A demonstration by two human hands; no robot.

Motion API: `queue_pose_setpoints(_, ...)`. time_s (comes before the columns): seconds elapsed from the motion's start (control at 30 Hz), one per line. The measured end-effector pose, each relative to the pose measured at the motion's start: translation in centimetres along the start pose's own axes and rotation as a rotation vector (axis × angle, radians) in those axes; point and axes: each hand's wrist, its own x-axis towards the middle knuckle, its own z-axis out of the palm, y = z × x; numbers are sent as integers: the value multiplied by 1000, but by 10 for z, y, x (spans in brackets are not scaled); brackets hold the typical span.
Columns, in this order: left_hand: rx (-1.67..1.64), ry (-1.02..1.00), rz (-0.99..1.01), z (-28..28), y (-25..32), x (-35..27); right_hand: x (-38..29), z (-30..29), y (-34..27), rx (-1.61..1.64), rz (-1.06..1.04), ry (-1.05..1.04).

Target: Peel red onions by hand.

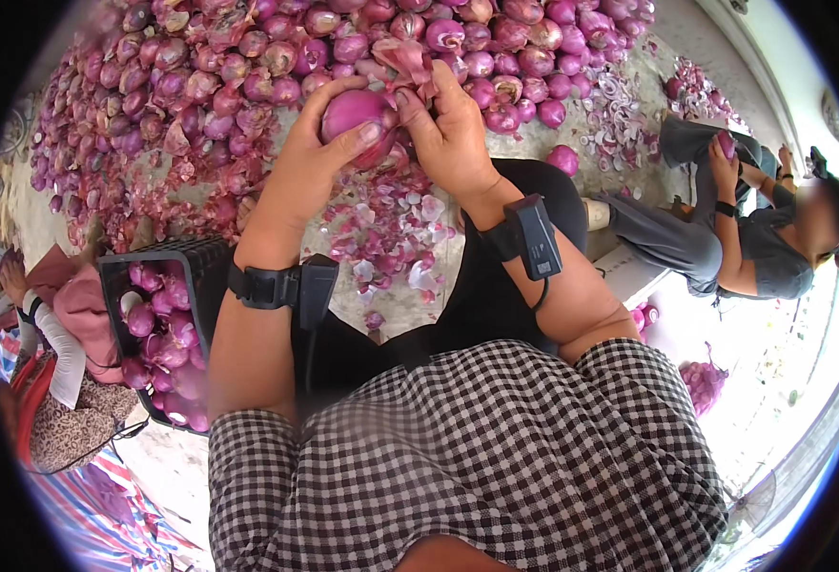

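Note:
A large red onion [357, 118] rests in my left hand [312, 154], whose thumb lies across its front while the fingers wrap behind. Its near face is smooth, bright purple and bare of loose skin. My right hand [455, 136] is at the onion's right side, with its thumb against the end. Between that thumb and fingers is a piece of dry reddish onion skin [409, 61], which sticks up above the hand. Below both hands, loose onion peelings [398, 236] are scattered on the concrete floor between my knees.
A big heap of red onions [233, 68] spreads ahead. At my left stands a black plastic crate [201, 250] holding peeled onions [169, 343]. A person [80, 343] sits beyond it; another person [755, 229] at right holds an onion. A filled mesh bag [704, 382] lies behind right.

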Motion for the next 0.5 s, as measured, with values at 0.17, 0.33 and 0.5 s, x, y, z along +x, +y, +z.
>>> queue_pose_setpoints(0.17,-192,39,-36,-7,-10,3,2,3,21,344,165,89)
queue_pose_setpoints(0.33,-164,100,56,-12,-5,4,5,-3,25,558,312,299)
queue_pose_setpoints(0.5,-190,182,110,-17,2,5,4,-15,21,666,381,237)
